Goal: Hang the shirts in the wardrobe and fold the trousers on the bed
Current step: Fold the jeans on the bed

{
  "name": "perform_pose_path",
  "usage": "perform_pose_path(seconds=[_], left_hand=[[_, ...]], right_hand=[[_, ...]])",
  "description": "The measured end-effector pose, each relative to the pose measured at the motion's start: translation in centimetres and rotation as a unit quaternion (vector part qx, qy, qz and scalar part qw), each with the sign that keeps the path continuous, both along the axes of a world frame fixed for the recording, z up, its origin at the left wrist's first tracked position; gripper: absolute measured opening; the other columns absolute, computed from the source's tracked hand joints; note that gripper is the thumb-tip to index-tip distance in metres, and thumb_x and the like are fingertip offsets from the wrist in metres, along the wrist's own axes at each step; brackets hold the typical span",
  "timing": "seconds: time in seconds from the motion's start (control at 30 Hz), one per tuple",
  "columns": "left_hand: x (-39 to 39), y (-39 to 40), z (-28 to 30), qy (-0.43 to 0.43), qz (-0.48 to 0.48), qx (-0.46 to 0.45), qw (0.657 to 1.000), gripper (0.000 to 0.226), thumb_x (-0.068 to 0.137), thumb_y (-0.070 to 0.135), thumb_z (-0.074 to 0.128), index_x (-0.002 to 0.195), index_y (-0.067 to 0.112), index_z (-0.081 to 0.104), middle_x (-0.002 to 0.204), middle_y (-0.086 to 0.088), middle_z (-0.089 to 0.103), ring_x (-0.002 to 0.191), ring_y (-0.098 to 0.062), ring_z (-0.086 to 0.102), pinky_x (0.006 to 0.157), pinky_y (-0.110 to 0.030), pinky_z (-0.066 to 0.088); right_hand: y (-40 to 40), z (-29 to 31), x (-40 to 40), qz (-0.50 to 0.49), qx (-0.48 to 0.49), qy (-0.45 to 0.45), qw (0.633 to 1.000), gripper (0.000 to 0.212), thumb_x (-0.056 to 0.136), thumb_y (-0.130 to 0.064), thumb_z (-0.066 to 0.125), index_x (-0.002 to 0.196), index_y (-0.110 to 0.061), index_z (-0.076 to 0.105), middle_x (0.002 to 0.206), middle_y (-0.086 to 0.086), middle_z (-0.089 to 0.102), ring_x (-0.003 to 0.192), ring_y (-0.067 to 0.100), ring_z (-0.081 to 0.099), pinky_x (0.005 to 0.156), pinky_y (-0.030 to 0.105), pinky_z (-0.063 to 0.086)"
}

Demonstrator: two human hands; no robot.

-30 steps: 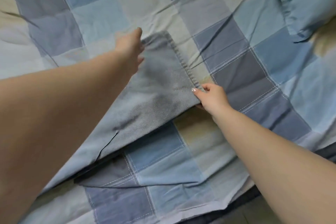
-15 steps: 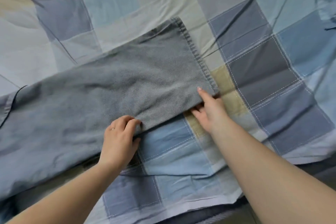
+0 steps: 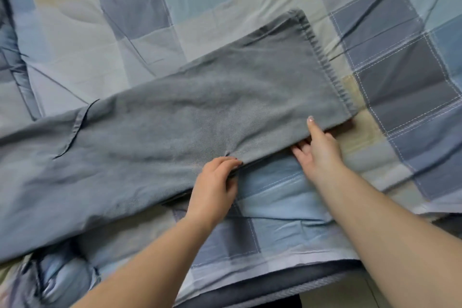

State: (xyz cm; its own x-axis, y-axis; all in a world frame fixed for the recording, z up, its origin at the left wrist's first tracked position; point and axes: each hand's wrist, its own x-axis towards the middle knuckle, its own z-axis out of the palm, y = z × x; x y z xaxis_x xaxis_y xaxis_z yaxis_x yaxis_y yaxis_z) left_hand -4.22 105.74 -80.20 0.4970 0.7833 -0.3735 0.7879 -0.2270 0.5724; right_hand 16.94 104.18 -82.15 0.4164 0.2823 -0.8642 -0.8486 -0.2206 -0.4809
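Observation:
Grey-blue trousers lie flat across the bed, legs stacked, the hem with its stitched edge at the upper right and a side pocket seam at the left. My left hand pinches the near edge of the leg about midway along, fingers curled over the cloth. My right hand holds the same near edge closer to the hem, its index finger lying on top of the fabric and the other fingers tucked beneath it.
The bed carries a checked quilt in blue, grey and beige squares, creased in places. Its near edge runs along the bottom, with a dark mattress side and a strip of floor below it. Bunched bedding sits at the lower left.
My left hand came off the far hem corner and back to the near edge of the leg. The trouser leg now lies flat and spread out. My right hand stays by the hem.

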Motion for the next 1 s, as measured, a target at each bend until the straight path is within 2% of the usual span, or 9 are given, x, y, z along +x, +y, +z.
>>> perform_pose_path(seconds=[0.1, 0.23, 0.33, 0.43, 0.5, 0.6, 0.73, 0.87, 1.0], left_hand=[[-2.5, -1.4, 0.7, -0.036, 0.098, -0.036, 0.994, 0.029, 0.083, 0.001, 0.063, 0.108, 0.014, 0.068, 0.108, 0.004, 0.066, 0.104, -0.012, 0.058, 0.094, -0.016, 0.040], [-9.1, -2.1, 1.5, -0.045, 0.224, -0.100, 0.968, 0.023, 0.085, 0.000, 0.061, 0.095, 0.020, 0.069, 0.095, 0.012, 0.068, 0.087, -0.002, 0.062, 0.083, -0.010, 0.045], [-15.8, -2.4, 2.2, -0.037, 0.294, -0.118, 0.948, 0.024, 0.086, 0.001, 0.062, 0.091, 0.025, 0.067, 0.091, 0.015, 0.068, 0.083, 0.006, 0.061, 0.075, -0.004, 0.043], [-21.9, -2.7, 3.2, -0.048, 0.372, -0.141, 0.916, 0.027, 0.086, -0.002, 0.062, 0.089, 0.024, 0.064, 0.093, 0.008, 0.070, 0.085, -0.001, 0.064, 0.077, -0.008, 0.045], [-26.2, -2.8, 3.9, -0.083, 0.459, -0.159, 0.870, 0.025, 0.088, -0.005, 0.059, 0.091, 0.020, 0.063, 0.095, -0.001, 0.070, 0.089, -0.010, 0.065, 0.075, -0.010, 0.048], [-30.4, -2.9, 5.0, -0.182, 0.568, -0.229, 0.769, 0.020, 0.093, 0.000, 0.054, 0.099, 0.018, 0.059, 0.101, -0.002, 0.068, 0.084, -0.010, 0.069, 0.069, -0.019, 0.056], [-33.1, -2.0, 6.1, -0.301, 0.643, -0.282, 0.645, 0.015, 0.095, 0.007, 0.054, 0.107, 0.017, 0.056, 0.106, -0.003, 0.069, 0.094, -0.013, 0.069, 0.072, -0.027, 0.056], [-35.3, 0.1, 6.7, -0.379, 0.703, -0.311, 0.516, 0.010, 0.097, 0.015, 0.050, 0.106, 0.014, 0.056, 0.111, -0.010, 0.064, 0.112, -0.024, 0.060, 0.074, -0.031, 0.051], [-38.2, 1.5, 6.5, -0.405, 0.708, -0.348, 0.462, 0.024, 0.099, 0.026, 0.047, 0.116, 0.012, 0.056, 0.115, -0.014, 0.062, 0.119, -0.026, 0.055, 0.089, -0.035, 0.046]], right_hand=[[-0.7, -0.1, -6.6, 0.048, 0.006, 0.055, 0.997, 0.016, 0.094, -0.024, 0.058, 0.106, -0.017, 0.052, 0.116, 0.008, 0.062, 0.106, 0.021, 0.061, 0.080, 0.037, 0.051], [-1.9, 0.7, -16.8, 0.071, -0.019, 0.091, 0.993, 0.053, 0.092, -0.022, 0.060, 0.138, -0.009, 0.037, 0.124, 0.010, 0.053, 0.119, 0.025, 0.054, 0.082, 0.035, 0.051], [-2.6, 1.8, -24.1, 0.106, -0.009, 0.129, 0.986, 0.043, 0.093, -0.020, 0.059, 0.130, -0.010, 0.042, 0.122, 0.010, 0.057, 0.109, 0.020, 0.059, 0.074, 0.030, 0.051], [-2.3, 2.7, -29.7, 0.156, 0.011, 0.150, 0.976, 0.035, 0.093, -0.018, 0.058, 0.124, -0.018, 0.043, 0.109, 0.000, 0.060, 0.109, 0.019, 0.058, 0.076, 0.030, 0.050], [-1.7, 3.1, -33.1, 0.184, 0.024, 0.159, 0.970, 0.034, 0.093, -0.018, 0.059, 0.119, -0.022, 0.038, 0.111, 0.000, 0.058, 0.107, 0.017, 0.060, 0.076, 0.030, 0.051], [-0.8, 3.4, -37.2, 0.219, 0.022, 0.159, 0.963, 0.032, 0.093, -0.018, 0.058, 0.119, -0.017, 0.040, 0.118, 0.005, 0.056, 0.101, 0.015, 0.062, 0.075, 0.030, 0.051], [1.0, 4.1, -42.2, 0.244, 0.031, 0.159, 0.956, 0.007, 0.092, -0.017, 0.059, 0.094, -0.017, 0.052, 0.104, 0.001, 0.065, 0.098, 0.017, 0.063, 0.073, 0.030, 0.050], [3.2, 4.9, -45.8, 0.295, 0.029, 0.119, 0.948, 0.004, 0.091, -0.022, 0.062, 0.089, -0.019, 0.060, 0.085, -0.004, 0.067, 0.076, 0.010, 0.061, 0.054, 0.021, 0.042], [4.3, 5.5, -48.0, 0.339, 0.033, 0.114, 0.933, 0.009, 0.087, -0.025, 0.067, 0.081, -0.018, 0.063, 0.067, -0.009, 0.062, 0.055, 0.006, 0.049, 0.045, 0.018, 0.036]])
